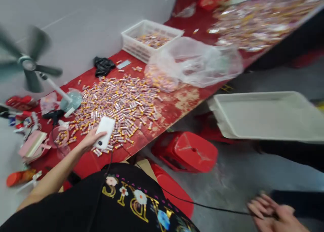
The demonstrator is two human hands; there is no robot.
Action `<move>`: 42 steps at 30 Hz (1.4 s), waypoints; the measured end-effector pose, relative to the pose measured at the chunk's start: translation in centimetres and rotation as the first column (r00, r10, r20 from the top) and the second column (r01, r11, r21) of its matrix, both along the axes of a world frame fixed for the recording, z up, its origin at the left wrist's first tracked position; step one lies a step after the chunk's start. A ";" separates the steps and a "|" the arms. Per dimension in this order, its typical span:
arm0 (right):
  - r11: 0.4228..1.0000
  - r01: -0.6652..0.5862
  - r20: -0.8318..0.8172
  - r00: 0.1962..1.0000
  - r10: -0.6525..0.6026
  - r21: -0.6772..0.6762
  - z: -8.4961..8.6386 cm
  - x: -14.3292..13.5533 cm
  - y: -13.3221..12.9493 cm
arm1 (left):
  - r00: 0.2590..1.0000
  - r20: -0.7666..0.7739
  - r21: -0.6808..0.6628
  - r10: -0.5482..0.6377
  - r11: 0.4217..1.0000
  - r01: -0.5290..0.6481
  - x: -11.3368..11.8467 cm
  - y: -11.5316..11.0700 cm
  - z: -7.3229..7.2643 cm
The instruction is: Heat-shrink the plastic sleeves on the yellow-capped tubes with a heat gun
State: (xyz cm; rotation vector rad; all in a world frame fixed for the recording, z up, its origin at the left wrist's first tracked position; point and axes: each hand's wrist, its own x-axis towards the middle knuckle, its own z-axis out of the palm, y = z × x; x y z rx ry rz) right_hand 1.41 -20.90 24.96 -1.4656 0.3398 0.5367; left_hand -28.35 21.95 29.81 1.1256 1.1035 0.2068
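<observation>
My left hand (pixel 91 137) is closed around a white phone (pixel 105 131), with the thumb across its face and a round dark spot near its lower end. The phone is held over the near edge of a wide pile of small wrapped pieces with yellow ends (pixel 121 100) on the red table (pixel 149 134). A dark cable hangs below the phone. My right hand is not in view. At the bottom right, another person's hand (pixel 274 213) holds a thin black cable (pixel 215 209), its fingers curled and blurred.
A fan (pixel 27 64) stands at the table's left, near a pink basket (pixel 59 136). Behind the pile are a white crate (pixel 152 39) and clear plastic bag (pixel 199 61). A pale tray (pixel 273 115), red stool (pixel 196 151) and another red seat (pixel 177 195) are to the right.
</observation>
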 end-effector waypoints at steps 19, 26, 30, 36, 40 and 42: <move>0.739 -0.669 0.436 0.690 0.578 0.080 8.9 -12.0 21.0 | 0.703 0.551 -0.636 0.449 0.772 0.005 13.0 -5.5 4.8; 0.805 -0.584 0.536 0.648 0.542 -0.109 8.1 -10.9 20.2 | 0.744 0.573 -0.600 0.343 0.795 0.095 12.7 -5.4 4.0; 0.890 -0.414 0.701 0.576 0.420 -0.193 9.1 -8.0 18.8 | 0.806 0.587 -0.554 0.066 0.760 0.341 11.0 -4.1 2.5; 0.792 -0.526 0.711 0.424 0.561 -0.310 10.7 -8.7 17.9 | 0.797 0.604 -0.579 0.036 0.706 0.407 10.2 -5.3 2.7; 0.732 -0.627 0.588 0.495 0.639 -0.267 9.2 -11.8 19.0 | 0.743 0.557 -0.665 0.372 0.735 0.131 11.6 -6.8 4.4; 0.767 -0.612 0.539 0.587 0.604 -0.193 8.4 -12.9 19.7 | 0.721 0.511 -0.686 0.468 0.727 0.014 12.3 -7.2 4.8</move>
